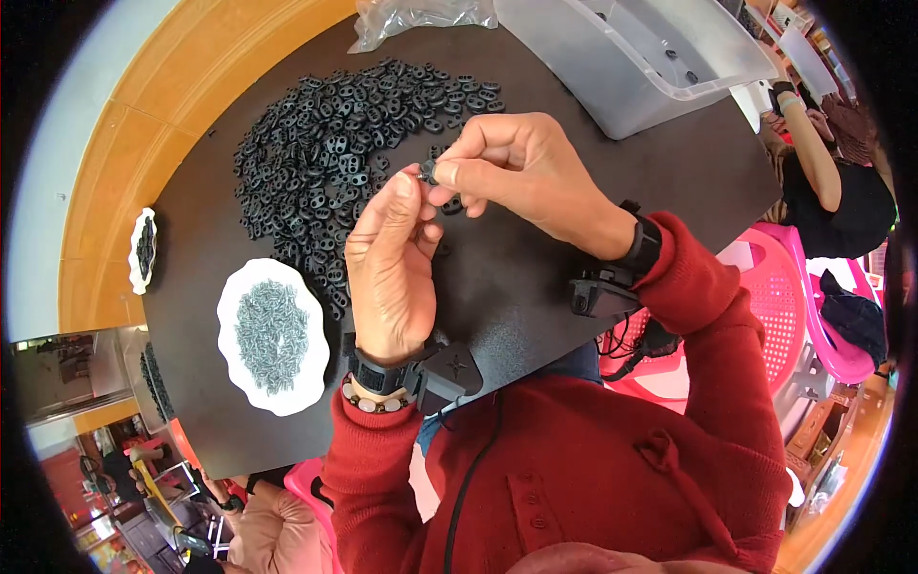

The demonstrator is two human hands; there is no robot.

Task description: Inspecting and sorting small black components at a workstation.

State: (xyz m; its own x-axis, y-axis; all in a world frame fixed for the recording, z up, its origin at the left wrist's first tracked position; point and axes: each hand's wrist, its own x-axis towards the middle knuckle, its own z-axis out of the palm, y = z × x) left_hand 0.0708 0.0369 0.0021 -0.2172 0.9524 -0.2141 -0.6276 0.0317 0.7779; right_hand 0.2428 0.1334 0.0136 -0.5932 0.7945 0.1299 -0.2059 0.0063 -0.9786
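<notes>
My left hand and my right hand meet above the black table, both pinching one small black plastic part between their fingertips. Just behind the hands lies a large pile of the same black two-holed parts, spread over the table's far left. A white scalloped plate heaped with small grey metal pieces sits to the left of my left wrist. Both wrists wear black straps with small devices, and my sleeves are red.
A clear plastic bin holding a few black parts stands at the far right corner. A clear plastic bag lies at the far edge. Another small white plate sits off the table's left. Pink plastic chairs and another person are at right.
</notes>
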